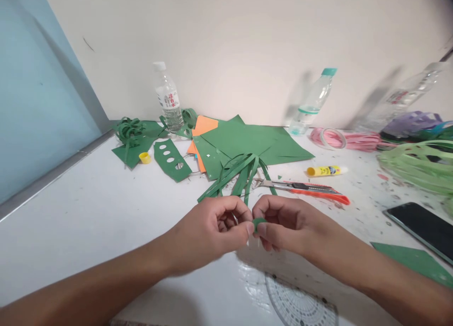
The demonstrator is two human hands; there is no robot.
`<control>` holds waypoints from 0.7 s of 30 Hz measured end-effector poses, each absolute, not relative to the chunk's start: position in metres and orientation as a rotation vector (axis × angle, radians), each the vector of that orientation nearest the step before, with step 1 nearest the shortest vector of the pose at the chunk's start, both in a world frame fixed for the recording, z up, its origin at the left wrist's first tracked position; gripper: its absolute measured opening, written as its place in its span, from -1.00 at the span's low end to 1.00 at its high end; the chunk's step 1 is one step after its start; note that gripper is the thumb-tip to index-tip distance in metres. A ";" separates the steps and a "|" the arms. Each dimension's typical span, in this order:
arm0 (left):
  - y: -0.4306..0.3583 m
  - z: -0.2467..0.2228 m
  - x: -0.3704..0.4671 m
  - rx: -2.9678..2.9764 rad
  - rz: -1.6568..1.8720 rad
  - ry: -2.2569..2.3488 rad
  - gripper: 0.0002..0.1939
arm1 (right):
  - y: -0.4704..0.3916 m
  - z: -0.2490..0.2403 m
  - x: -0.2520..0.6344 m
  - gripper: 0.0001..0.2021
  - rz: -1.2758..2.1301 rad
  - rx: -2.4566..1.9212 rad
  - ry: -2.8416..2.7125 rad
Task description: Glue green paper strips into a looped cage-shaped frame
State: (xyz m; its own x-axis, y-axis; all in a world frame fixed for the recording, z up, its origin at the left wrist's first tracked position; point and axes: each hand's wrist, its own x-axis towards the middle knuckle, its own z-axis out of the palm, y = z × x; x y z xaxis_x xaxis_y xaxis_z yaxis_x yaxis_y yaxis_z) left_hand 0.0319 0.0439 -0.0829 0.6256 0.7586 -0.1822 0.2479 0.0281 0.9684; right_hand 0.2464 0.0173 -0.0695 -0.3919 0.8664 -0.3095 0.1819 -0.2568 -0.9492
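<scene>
Pinching small, rounded green paper piece [259, 223]; right grip [288, 222] closed on it, left grip [224, 222] unclear.

Left hand [221, 228] and right hand [288, 224]: both bare, slender-fingered, rounded at the thumb tips [262, 229]. Left forearm [116, 274] and right forearm [375, 269] — likewise bare as far as visible — smooth in outline, tapering toward the wrists [166, 254].

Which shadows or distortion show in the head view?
Head view: shadow on the cream wall left of the teal-capped clear plastic bottle; shadow on the white table below the right hand; rightmost clear plastic bottle leans outward, likely lens stretch.
</scene>
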 end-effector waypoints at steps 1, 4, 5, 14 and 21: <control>0.044 -0.083 0.032 1.536 0.479 0.869 -0.87 | 0.017 -0.069 0.246 -0.92 1.701 -1.292 -1.469; 0.044 -0.082 0.032 1.532 0.477 0.858 -0.87 | 0.016 -0.069 0.246 -0.92 1.717 -1.290 -1.460; 0.045 -0.082 0.032 1.530 0.478 0.856 -0.87 | 0.016 -0.068 0.246 -0.92 1.726 -1.292 -1.458; 0.045 -0.082 0.033 1.489 0.476 0.847 -0.87 | 0.018 -0.063 0.247 -0.91 1.742 -1.293 -1.462; 0.044 -0.081 0.032 1.499 0.476 0.853 -0.85 | 0.016 -0.063 0.245 -0.88 1.733 -1.322 -1.438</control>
State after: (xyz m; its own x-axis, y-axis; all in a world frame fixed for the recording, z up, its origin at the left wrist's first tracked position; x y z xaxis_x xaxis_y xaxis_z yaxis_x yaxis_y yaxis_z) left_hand 0.0319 0.0439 -0.0809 0.6371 0.7460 -0.1940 0.2264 0.0595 0.9722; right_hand 0.2453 0.0159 -0.0627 -0.3854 0.8547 -0.3478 0.1840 -0.2981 -0.9366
